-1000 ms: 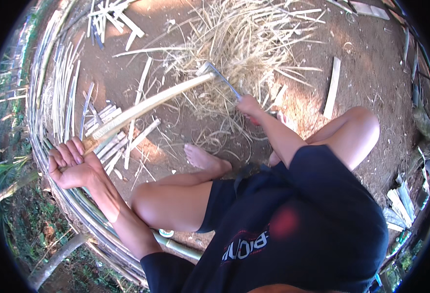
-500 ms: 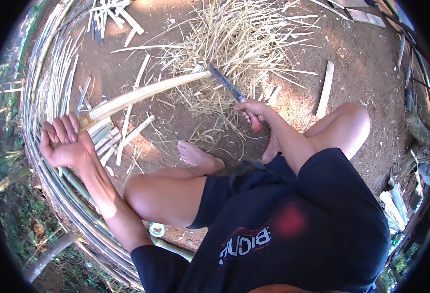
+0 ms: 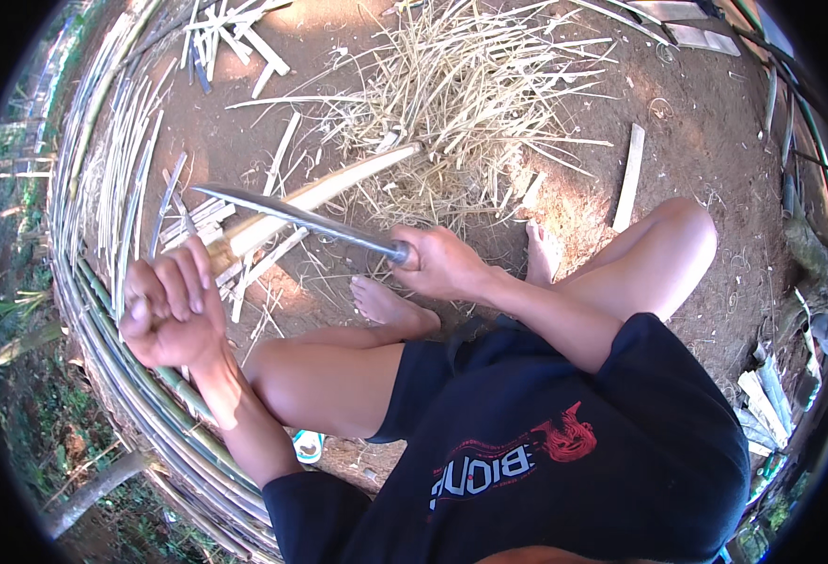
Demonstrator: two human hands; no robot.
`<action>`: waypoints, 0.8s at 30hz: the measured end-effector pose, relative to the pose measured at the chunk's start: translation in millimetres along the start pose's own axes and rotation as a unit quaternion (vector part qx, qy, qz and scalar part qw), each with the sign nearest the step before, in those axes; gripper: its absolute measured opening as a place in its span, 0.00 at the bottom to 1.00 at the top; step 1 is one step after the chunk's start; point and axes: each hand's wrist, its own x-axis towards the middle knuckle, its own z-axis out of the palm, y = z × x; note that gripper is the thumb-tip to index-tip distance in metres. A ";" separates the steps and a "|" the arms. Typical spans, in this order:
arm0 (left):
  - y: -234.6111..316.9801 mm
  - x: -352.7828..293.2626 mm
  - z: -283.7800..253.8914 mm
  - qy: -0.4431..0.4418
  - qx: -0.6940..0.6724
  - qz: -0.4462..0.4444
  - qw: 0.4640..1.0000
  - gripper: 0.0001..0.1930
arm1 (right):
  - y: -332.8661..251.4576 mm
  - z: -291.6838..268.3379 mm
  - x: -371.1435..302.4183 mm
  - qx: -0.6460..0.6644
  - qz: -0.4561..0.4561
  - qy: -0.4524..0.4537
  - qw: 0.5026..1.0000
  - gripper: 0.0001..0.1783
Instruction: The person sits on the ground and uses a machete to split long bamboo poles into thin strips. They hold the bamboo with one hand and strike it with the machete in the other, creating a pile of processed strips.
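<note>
My left hand (image 3: 177, 305) is closed around the near end of a pale split bamboo strip (image 3: 343, 179), which slants away to the right toward the shavings. In my right hand (image 3: 444, 266) is a long-bladed knife (image 3: 301, 218), gripped by its handle; most of the handle is hidden in the fist. The blade crosses over the strip a little beyond my left hand, its tip pointing up and left. Whether the edge touches the strip I cannot tell. A heap of thin bamboo shavings (image 3: 470, 85) lies on the ground around the strip's far end.
Long bamboo poles (image 3: 165, 414) curve along the left side, beside many thin strips (image 3: 141, 179). Short split pieces (image 3: 231, 38) lie at the far left. A single flat slat (image 3: 629, 179) rests on the dirt at right. My bare feet and bent knees flank the work.
The knife has swung from the strip's far end back toward my left hand, and its blade now points left. My left hand has shifted slightly right and nearer, with the strip still in it.
</note>
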 end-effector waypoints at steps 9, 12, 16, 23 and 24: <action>0.2 -3.4 6.3 0.012 0.007 -0.002 1.000 0.15 | 34.2 -20.0 2.2 -0.014 0.167 -0.010 0.986 0.14; -1.5 -3.7 11.5 0.029 0.015 0.001 0.999 0.15 | 52.4 -4.1 -0.1 -0.009 0.121 0.019 0.992 0.13; -5.5 12.3 6.9 0.023 0.003 0.017 1.000 0.14 | 189.1 -15.0 27.3 -0.029 0.287 0.076 0.954 0.12; 0.6 17.8 -4.6 0.054 -0.003 0.025 0.998 0.13 | 94.4 3.4 29.2 -0.018 0.169 0.077 0.983 0.13; 1.5 15.2 -7.7 0.050 -0.002 0.029 0.998 0.13 | 119.8 9.5 29.9 -0.034 0.189 0.090 0.977 0.13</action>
